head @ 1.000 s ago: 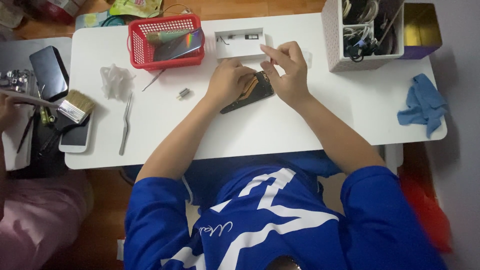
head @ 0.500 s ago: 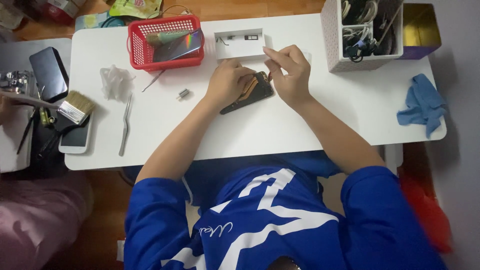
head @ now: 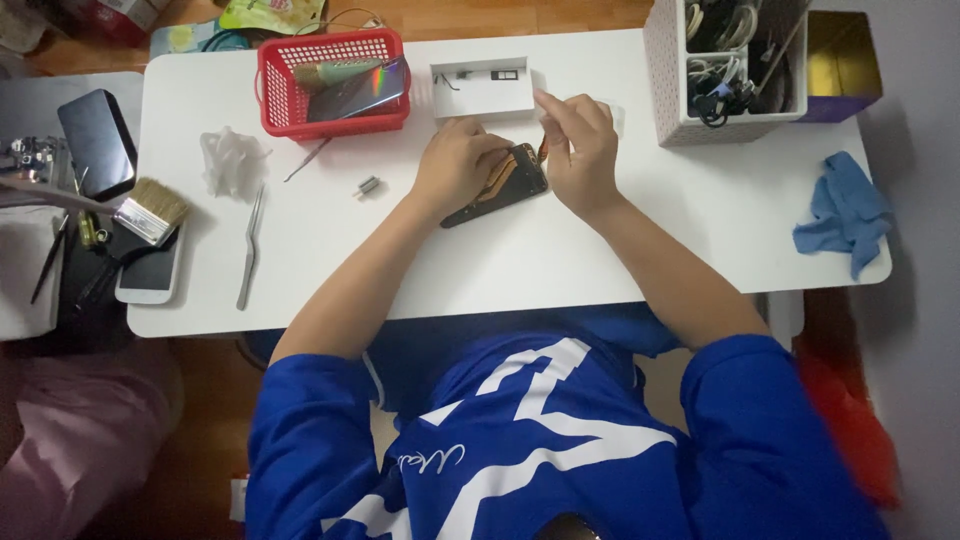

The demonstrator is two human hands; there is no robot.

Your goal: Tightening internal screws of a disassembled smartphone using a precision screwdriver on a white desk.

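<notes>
An opened dark phone (head: pixel 500 185) with its insides showing lies on the white table (head: pixel 560 260). My left hand (head: pixel 455 165) rests on the phone's left part and holds it down. My right hand (head: pixel 578 150) hovers at the phone's right end with its fingers pinched together; whatever sits between the fingertips is too small to tell. A small white tray (head: pixel 483 88) with tiny parts stands just behind both hands.
A red basket (head: pixel 330 80) with a shiny phone back sits at the back left. Tweezers (head: pixel 250 245), a small metal part (head: pixel 369 186), crumpled plastic (head: pixel 230 160), a brush (head: pixel 150 210) and a white phone (head: pixel 150 275) lie left. A white organiser (head: pixel 725 70) and blue cloth (head: pixel 845 210) are right.
My right hand has shifted slightly along the phone's right end. My left hand stays on the phone.
</notes>
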